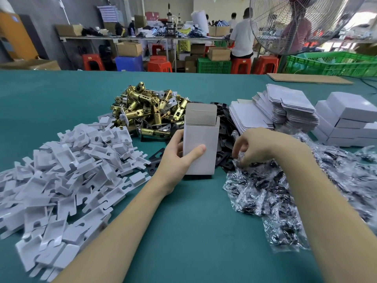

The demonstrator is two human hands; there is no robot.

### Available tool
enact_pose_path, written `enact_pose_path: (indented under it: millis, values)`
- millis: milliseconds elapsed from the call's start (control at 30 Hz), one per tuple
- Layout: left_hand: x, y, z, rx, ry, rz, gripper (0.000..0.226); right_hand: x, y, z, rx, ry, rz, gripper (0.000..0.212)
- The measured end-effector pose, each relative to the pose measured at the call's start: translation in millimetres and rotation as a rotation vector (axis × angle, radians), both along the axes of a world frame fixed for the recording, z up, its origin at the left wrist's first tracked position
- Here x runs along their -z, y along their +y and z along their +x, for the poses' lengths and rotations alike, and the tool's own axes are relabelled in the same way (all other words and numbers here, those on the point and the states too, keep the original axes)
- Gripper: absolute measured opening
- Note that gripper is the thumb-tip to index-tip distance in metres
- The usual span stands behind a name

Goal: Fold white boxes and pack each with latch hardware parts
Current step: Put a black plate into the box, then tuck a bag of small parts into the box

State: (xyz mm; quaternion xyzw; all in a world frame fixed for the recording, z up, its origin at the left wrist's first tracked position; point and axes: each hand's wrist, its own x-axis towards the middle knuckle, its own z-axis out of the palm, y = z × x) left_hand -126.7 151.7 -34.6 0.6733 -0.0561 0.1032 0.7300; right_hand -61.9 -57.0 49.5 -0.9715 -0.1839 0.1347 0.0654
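White box (201, 148) standing upright on the green table (193, 221), top flap open, left hand (179, 158) wrapped round its side. Thin card, light, easy to crush, so best held softly by the walls. Right hand (257, 148) fingers curled, pinching a crinkly, slippery little bag (242, 160).

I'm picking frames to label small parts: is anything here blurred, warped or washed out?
Head view: the clear screw packets glare and smear towards the right edge; the white plastic inserts blur at lower left; wide-angle distortion bends the table edge; the upright white box and brass latches stay sharp.
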Motion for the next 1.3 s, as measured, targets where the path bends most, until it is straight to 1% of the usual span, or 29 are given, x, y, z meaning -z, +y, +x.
enact_pose_path:
  millis: [100, 233, 367, 467, 567, 667, 733, 800, 867, 933, 1033, 1133, 1233, 1300]
  values:
    - [0.0, -0.3, -0.4, 0.0, 0.003, 0.001, 0.047, 2.0, -0.9, 1.6, -0.014, -0.067, 0.05, 0.016]
    - [-0.4, -0.3, 0.3, 0.001, 0.005, 0.003, 0.047, 3.6, -2.7, 6.7, -0.022, -0.127, 0.124, 0.019]
    - [0.7, -0.5, 1.4, -0.004, 0.002, 0.01, 0.046, 2.9, -4.8, 9.9, 0.014, -0.208, 0.285, 0.009]
    - [2.1, -0.1, 2.2, -0.004, -0.001, 0.011, 0.047, 4.4, -6.9, 9.8, 0.038, -0.196, 0.352, 0.006]
    - [3.3, 0.6, 2.8, -0.004, -0.007, 0.011, 0.048, 4.4, -9.2, 8.9, 0.054, -0.166, 0.411, 0.01]
    - [3.3, 0.6, 2.9, -0.005, -0.004, 0.013, 0.047, -0.7, -9.8, 6.0, 0.087, -0.132, 0.555, 0.015]
    - [3.2, 0.6, 3.2, -0.005, -0.003, 0.012, 0.047, -4.7, -10.9, 3.7, 0.091, -0.101, 0.629, 0.023]
    - [3.1, 0.5, 3.0, -0.005, -0.004, 0.009, 0.048, -9.2, -12.7, 1.2, 0.076, -0.124, 0.631, 0.03]
    - [3.0, 0.4, 2.8, -0.007, -0.002, 0.008, 0.048, -13.2, -14.3, 0.1, 0.064, -0.166, 0.619, 0.032]
    - [2.5, 0.2, 2.6, -0.007, 0.0, 0.008, 0.048, -15.6, -15.1, 0.4, 0.054, -0.204, 0.628, 0.027]
    - [2.0, 0.0, 2.3, -0.001, -0.002, 0.0, 0.048, -17.4, -17.3, 2.4, 0.054, -0.298, 0.67, 0.013]
    - [1.7, 0.0, 1.9, 0.006, -0.003, -0.001, 0.048, -23.7, -15.6, 0.5, 0.07, -0.358, 0.832, 0.007]
    - [1.8, 0.5, 1.5, 0.016, -0.005, -0.001, 0.049, -35.9, -5.6, -8.0, 0.034, -0.392, 1.036, 0.013]
    - [1.1, 0.1, 1.2, 0.02, -0.003, -0.003, 0.049, -42.5, 5.6, -16.3, -0.035, -0.426, 1.103, 0.017]
